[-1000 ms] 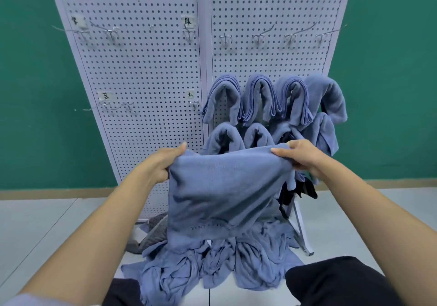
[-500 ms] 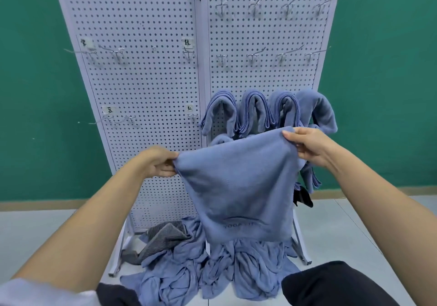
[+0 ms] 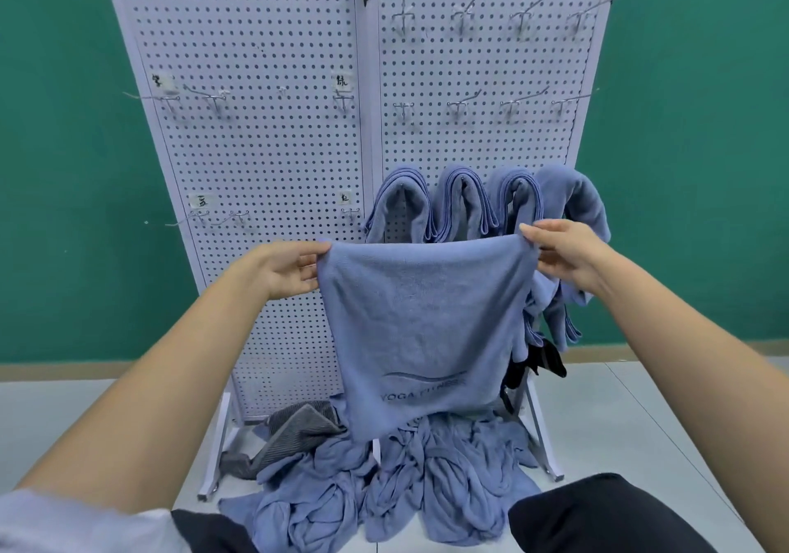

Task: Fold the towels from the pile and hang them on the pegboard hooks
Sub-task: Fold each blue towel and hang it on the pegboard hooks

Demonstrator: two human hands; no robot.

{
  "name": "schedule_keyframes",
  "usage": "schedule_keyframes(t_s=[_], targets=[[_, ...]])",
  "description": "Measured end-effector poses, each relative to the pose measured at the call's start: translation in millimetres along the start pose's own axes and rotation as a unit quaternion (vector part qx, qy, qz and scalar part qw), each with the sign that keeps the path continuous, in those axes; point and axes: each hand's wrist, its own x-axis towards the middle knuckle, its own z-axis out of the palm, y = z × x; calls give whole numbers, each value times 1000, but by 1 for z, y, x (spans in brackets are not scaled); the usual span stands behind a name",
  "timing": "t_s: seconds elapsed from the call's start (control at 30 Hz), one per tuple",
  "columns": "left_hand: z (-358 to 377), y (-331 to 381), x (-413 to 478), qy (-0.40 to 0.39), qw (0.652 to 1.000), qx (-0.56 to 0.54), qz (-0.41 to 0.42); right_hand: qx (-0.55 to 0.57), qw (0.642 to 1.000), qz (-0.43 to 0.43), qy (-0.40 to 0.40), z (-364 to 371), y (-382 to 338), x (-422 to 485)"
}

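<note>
I hold a blue towel [image 3: 422, 322] spread flat in front of me, its printed logo near the bottom edge. My left hand [image 3: 284, 268] pinches its top left corner and my right hand [image 3: 563, 253] pinches its top right corner. Behind it stands the white pegboard [image 3: 264, 159] with two panels. Several folded blue towels [image 3: 465, 206] hang on hooks low on the right panel, partly hidden by the held towel. A pile of crumpled blue towels [image 3: 384, 492] lies on the floor at the board's foot.
Empty metal hooks [image 3: 459, 104] run in rows across both panels, some under small paper labels. A grey towel [image 3: 294, 428] lies at the left of the pile. Something black [image 3: 542, 360] hangs behind the towels at the right. My dark-trousered knees are at the bottom edge.
Both hands have lifted the towel higher and pulled it wider and flatter. The view has tilted up, showing the board's top.
</note>
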Motion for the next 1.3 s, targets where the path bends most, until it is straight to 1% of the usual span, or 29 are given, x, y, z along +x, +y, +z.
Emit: schedule_keyframes(t_s=[0.07, 0.13, 0.27, 0.33, 0.43, 0.5, 0.57, 0.7, 0.77, 0.83, 0.9, 0.97, 1.0, 1.03, 1.07, 1.1, 1.13, 1.17, 1.2, 1.23, 1.27, 1.3], targets=[[-2, 1, 2, 21, 1000, -2, 23, 34, 998, -29, -47, -1, -1, 0], [-4, 1, 4, 40, 998, -2, 48, 15, 994, -74, -76, 1, 1, -3], [-9, -1, 8, 91, 990, 72, 81, -149, 979, -131, -42, 4, 9, -6], [-11, -4, 7, 112, 984, 92, 104, -188, 971, -144, -23, 5, 12, -6], [-13, -8, 4, 124, 980, 102, 116, -207, 965, -155, 33, 10, 15, -6], [-14, -10, 4, 125, 982, 87, 109, -188, 970, -143, 58, 12, 18, -5], [-17, -13, 6, 113, 986, 73, 101, -151, 981, -113, 56, 13, 24, -3], [-20, -19, 9, 77, 987, 98, 98, -64, 997, -31, -4, 16, 31, 1], [-20, -24, 12, 63, 981, 149, 110, -76, 996, -5, -52, 16, 34, 2], [-19, -31, 16, 70, 962, 231, 124, -131, 987, -10, -92, 18, 41, 2], [-23, -40, 24, 105, 919, 348, 154, -219, 971, -41, -91, 19, 50, 3], [-29, -49, 30, 130, 861, 460, 176, -333, 935, -97, -74, 20, 58, 6], [-31, -53, 31, 139, 838, 495, 180, -385, 912, -121, -70, 19, 62, 7], [-34, -57, 34, 143, 828, 510, 182, -427, 891, -138, -65, 19, 65, 8], [-37, -61, 36, 141, 831, 508, 180, -452, 878, -146, -57, 19, 67, 8], [-40, -65, 36, 135, 849, 480, 177, -462, 873, -149, -48, 19, 69, 8], [-42, -69, 35, 122, 881, 426, 165, -462, 873, -151, -42, 18, 72, 8], [-45, -73, 34, 101, 920, 350, 147, -448, 880, -153, -39, 16, 74, 8], [-49, -78, 34, 73, 955, 257, 125, -416, 896, -152, -40, 15, 77, 7], [-53, -82, 35, 44, 981, 159, 102, -359, 921, -142, -45, 13, 80, 5], [-56, -87, 37, 28, 994, 70, 82, -285, 950, -121, -51, 13, 84, 3], [-59, -91, 40, 26, 998, 7, 63, -206, 973, -93, -52, 14, 88, 0]])
